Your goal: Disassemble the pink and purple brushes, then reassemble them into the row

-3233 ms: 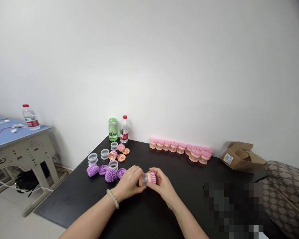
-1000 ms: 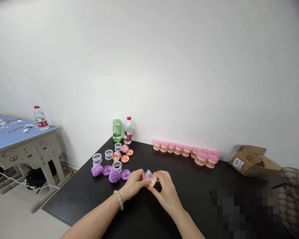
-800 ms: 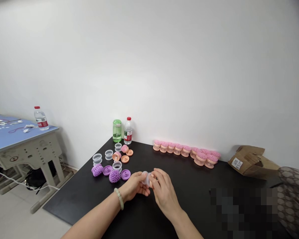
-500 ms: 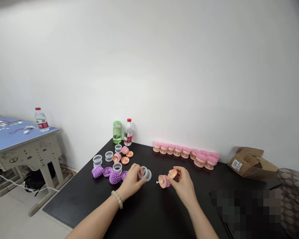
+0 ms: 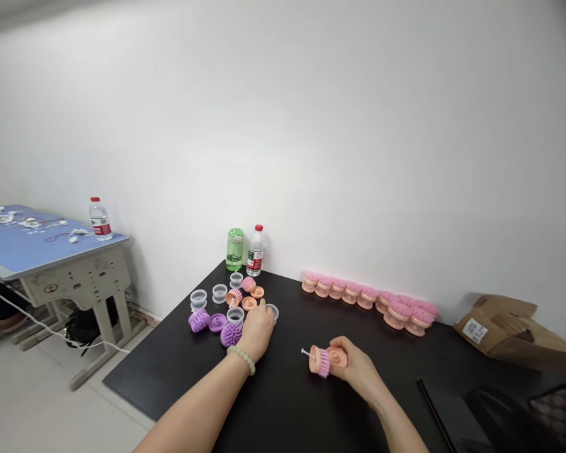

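Observation:
My left hand (image 5: 258, 328), a beaded bracelet at its wrist, is closed at the edge of a clear plastic ring-shaped cup (image 5: 273, 313); most of its fingertips are hidden behind the hand. My right hand (image 5: 358, 370) pinches a round peach cap (image 5: 338, 357). Beside that cap a pink-bristled brush head (image 5: 319, 362) lies on its side, its peach base and white pin facing left. Left of my left hand are a purple bristled head (image 5: 231, 335), another purple head (image 5: 199, 322), a purple cap (image 5: 217, 323), several clear cups (image 5: 199, 299) and peach caps (image 5: 249, 303).
Pink brushes with peach bases (image 5: 351, 292) stand in a row near the wall. An open cardboard box (image 5: 504, 333) sits at the right. A green bottle (image 5: 234, 250) and a water bottle (image 5: 255, 251) stand at the back corner of the black table (image 5: 283, 402). A blue table (image 5: 42, 248) is farther left.
My left hand has moved left and farther away with the clear cup, toward the loose parts. My right hand has turned the peach cap so its inner side shows. The view has shifted slightly.

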A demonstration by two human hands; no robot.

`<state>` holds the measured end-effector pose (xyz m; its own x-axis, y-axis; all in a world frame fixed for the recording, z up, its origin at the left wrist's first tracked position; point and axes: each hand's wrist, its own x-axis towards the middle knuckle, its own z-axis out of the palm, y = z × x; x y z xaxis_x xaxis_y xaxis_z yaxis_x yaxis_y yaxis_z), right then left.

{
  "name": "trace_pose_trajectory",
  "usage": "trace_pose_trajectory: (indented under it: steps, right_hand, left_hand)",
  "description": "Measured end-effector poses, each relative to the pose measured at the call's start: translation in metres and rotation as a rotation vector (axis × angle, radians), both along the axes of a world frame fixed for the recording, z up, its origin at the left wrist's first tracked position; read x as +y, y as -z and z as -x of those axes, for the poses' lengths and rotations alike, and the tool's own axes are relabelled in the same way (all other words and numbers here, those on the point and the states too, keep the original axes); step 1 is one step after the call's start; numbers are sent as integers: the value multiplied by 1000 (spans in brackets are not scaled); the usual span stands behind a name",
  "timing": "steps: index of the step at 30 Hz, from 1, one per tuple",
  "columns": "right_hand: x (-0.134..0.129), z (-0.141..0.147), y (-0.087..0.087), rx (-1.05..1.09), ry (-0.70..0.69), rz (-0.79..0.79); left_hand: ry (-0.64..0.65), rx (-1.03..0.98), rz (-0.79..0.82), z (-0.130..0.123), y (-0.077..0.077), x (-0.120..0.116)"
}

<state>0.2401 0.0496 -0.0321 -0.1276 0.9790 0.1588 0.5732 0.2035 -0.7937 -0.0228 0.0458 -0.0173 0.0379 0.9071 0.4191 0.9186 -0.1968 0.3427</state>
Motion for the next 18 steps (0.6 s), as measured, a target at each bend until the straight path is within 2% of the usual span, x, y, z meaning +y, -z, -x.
trace_pose_trajectory:
  steps: [4,6,9,11,13,15,18]
  right_hand:
    - [-1,7,-3,-86,29,-42]
    - [0,5,-6,-118,52,-39]
    - [0,2,-8,-156,84,-35]
    - [0,2,-6,-178,88,-41]
    - [1,3,-4,-199,83,-45]
    - [2,4,-1,-220,75,-43]
    - [3,9,4,-236,72,-67]
  left_hand:
    - [4,33,-33,0,-5,-11]
    - [55,42,-84,-2,-7,-21]
    - [309,87,-151,-12,-3,-35]
    - [544,193,-171,-24,4,-38]
    - [680,308,-187,-37,11,-38]
    - [653,378,-189,-46,14,-36]
    - [487,428,-190,-44,11,-33]
